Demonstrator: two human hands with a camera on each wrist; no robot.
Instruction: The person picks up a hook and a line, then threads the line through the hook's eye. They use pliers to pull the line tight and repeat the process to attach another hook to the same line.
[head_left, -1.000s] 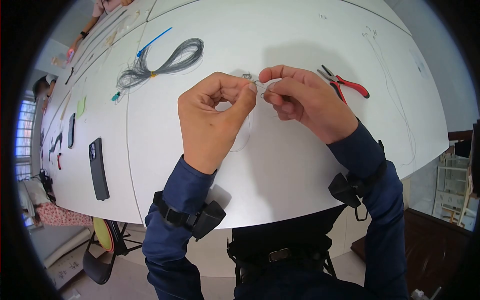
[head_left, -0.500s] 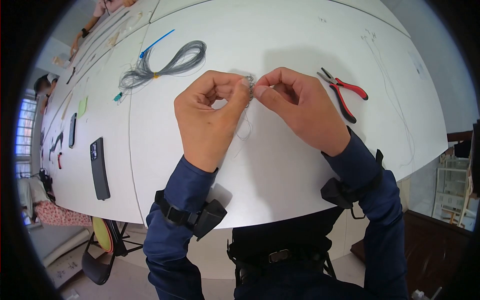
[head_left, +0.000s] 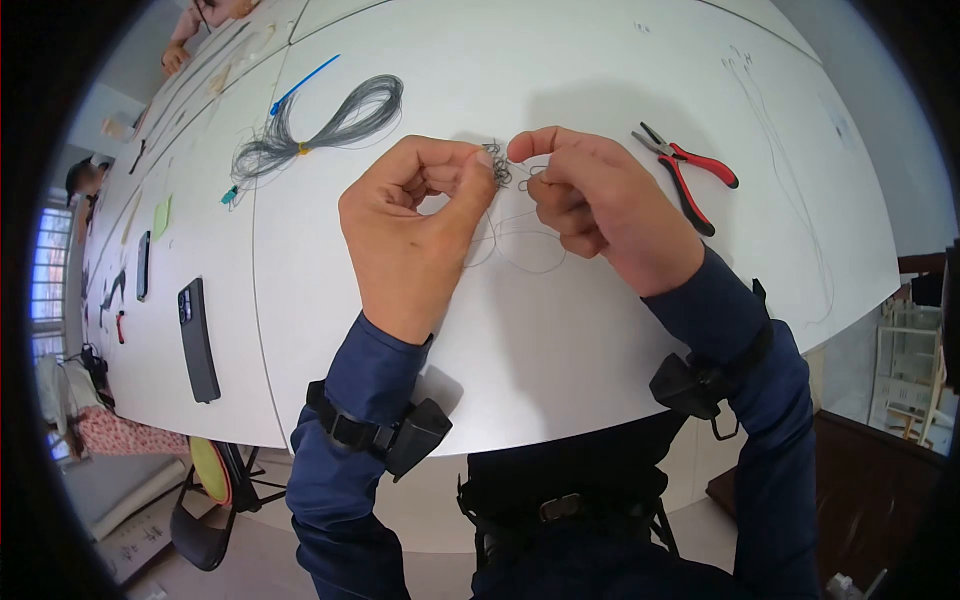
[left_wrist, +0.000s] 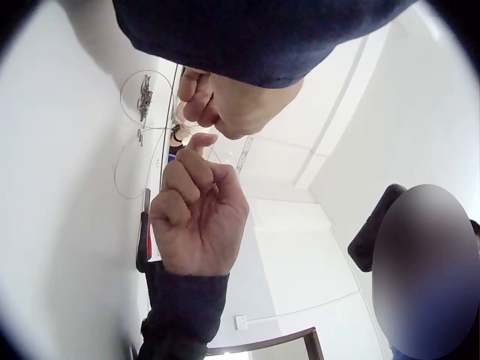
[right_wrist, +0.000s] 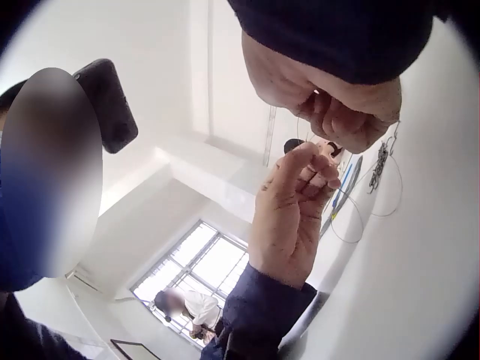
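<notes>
Thumb and forefinger of my left hand (head_left: 410, 240) pinch a thin line in the head view. Just right of these fingertips lies a cluster of small metal pieces (head_left: 501, 168), seen below the hands in the left wrist view (left_wrist: 145, 97). The right hand (head_left: 625, 205) faces it across a small gap, forefinger stretched toward the left fingertips, other fingers curled at the line. Beside its thumb show a couple of small wire loops (head_left: 530, 180). The thin line (head_left: 535, 271) hangs in wide loops below. Fingers partly hide the grip on the line.
A tied bundle of grey line (head_left: 365, 110) and a blue strip (head_left: 310, 82) lie at the upper left. Red-handled pliers (head_left: 690, 175) rest right of the right hand. A dark phone (head_left: 198, 340) lies at the left; more line (head_left: 790, 190) is far right.
The right fingertips have parted from the left ones and the right forefinger has stretched out. More of the metal cluster and wider loops of line show. The left hand has shifted slightly left.
</notes>
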